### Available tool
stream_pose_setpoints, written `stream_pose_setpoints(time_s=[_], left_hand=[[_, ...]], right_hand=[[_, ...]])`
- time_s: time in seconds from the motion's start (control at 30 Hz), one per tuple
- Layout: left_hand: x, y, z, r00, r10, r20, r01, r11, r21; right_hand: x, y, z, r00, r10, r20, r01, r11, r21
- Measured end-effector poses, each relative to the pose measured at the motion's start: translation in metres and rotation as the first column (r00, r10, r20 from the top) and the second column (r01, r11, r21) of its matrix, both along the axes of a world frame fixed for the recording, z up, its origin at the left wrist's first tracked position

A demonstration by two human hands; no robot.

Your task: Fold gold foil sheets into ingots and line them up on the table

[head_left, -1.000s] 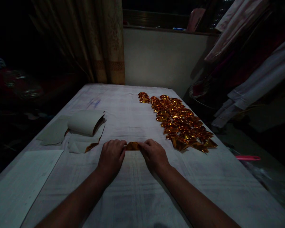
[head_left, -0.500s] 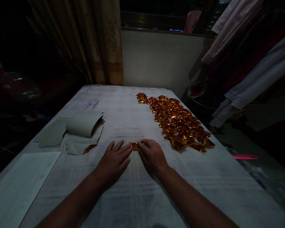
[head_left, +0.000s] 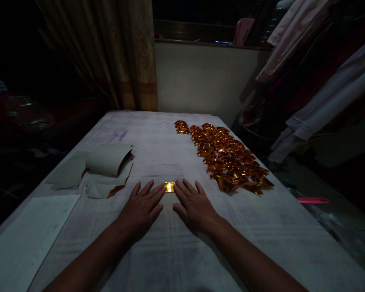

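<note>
A small folded piece of gold foil paper (head_left: 169, 187) lies flat on the cloth-covered table, its middle showing between my hands. My left hand (head_left: 141, 207) rests flat with fingers spread, its fingertips on the foil's left end. From the other side, my right hand (head_left: 194, 206) lies palm down, fingers stretched out over the foil's right end. Whatever part of the foil lies under the fingers is hidden. Beyond my right hand, several folded gold foil pieces (head_left: 226, 156) are laid out in overlapping rows.
Left of my hands lie pale-backed foil sheets (head_left: 108, 159), one curled up. A large white sheet (head_left: 27, 231) covers the table's near left. Clothes (head_left: 331, 97) hang to the right, above a pink handle (head_left: 312, 200). A curtain (head_left: 134, 61) hangs behind the table (head_left: 152, 134).
My right hand has flattened, its fingers opening from a bent grip to lie stretched out. More of the foil's bright middle shows. My left hand stays nearly in place.
</note>
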State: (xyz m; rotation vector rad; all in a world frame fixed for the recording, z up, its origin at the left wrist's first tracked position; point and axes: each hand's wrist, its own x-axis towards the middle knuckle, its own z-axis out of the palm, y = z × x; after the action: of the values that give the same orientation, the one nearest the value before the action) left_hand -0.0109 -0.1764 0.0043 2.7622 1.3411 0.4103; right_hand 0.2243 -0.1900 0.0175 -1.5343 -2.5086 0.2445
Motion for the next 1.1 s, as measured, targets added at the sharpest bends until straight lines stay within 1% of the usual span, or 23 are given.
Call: stream_pose_setpoints(time_s=[0.17, 0.37, 0.5, 0.53, 0.6, 0.67, 0.73, 0.77, 0.9, 1.0, 1.1], left_hand=[[-0.01, 0.0, -0.001, 1.0, 0.017, -0.016, -0.016, 0.999, 0.029], [-0.006, -0.001, -0.001, 1.0, 0.026, 0.004, -0.027, 0.998, 0.056], [-0.005, -0.001, -0.001, 1.0, 0.008, 0.0, -0.008, 0.997, 0.08], [-0.005, -0.001, -0.001, 1.0, 0.009, -0.003, -0.009, 0.997, 0.082], [-0.005, -0.001, -0.002, 1.0, 0.014, -0.006, -0.014, 0.996, 0.087], [-0.005, -0.001, -0.003, 1.0, 0.018, 0.001, -0.018, 0.996, 0.091], [-0.005, -0.001, -0.004, 1.0, 0.021, 0.006, -0.021, 0.995, 0.094], [-0.005, -0.001, -0.004, 1.0, 0.025, 0.005, -0.025, 0.995, 0.095], [-0.003, -0.003, 0.001, 0.998, 0.043, -0.037, -0.039, 0.995, 0.097], [0.001, -0.004, 0.01, 0.996, 0.064, -0.06, -0.058, 0.993, 0.106], [0.006, -0.005, 0.02, 0.996, 0.064, -0.059, -0.055, 0.99, 0.133]], right_hand=[[0.003, -0.003, -0.002, 1.0, -0.021, 0.0, 0.021, 1.0, 0.022], [0.01, -0.009, -0.004, 0.992, -0.125, 0.018, 0.125, 0.992, -0.004], [0.006, -0.003, 0.0, 0.988, -0.15, 0.031, 0.149, 0.988, 0.031], [0.002, 0.0, 0.001, 0.99, -0.138, 0.026, 0.137, 0.99, 0.046], [-0.01, 0.008, 0.005, 0.998, -0.068, 0.018, 0.067, 0.997, 0.047], [-0.022, 0.015, 0.007, 0.999, 0.035, 0.012, -0.035, 0.999, 0.011], [-0.028, 0.018, 0.007, 0.996, 0.084, 0.012, -0.083, 0.996, -0.031], [-0.028, 0.018, 0.007, 0.996, 0.089, 0.016, -0.088, 0.995, -0.041], [-0.015, 0.012, 0.004, 0.997, 0.073, 0.039, -0.071, 0.996, -0.058], [-0.001, 0.007, 0.004, 0.995, 0.086, 0.048, -0.082, 0.993, -0.082], [0.008, 0.005, 0.005, 0.995, 0.093, 0.046, -0.089, 0.993, -0.08]])
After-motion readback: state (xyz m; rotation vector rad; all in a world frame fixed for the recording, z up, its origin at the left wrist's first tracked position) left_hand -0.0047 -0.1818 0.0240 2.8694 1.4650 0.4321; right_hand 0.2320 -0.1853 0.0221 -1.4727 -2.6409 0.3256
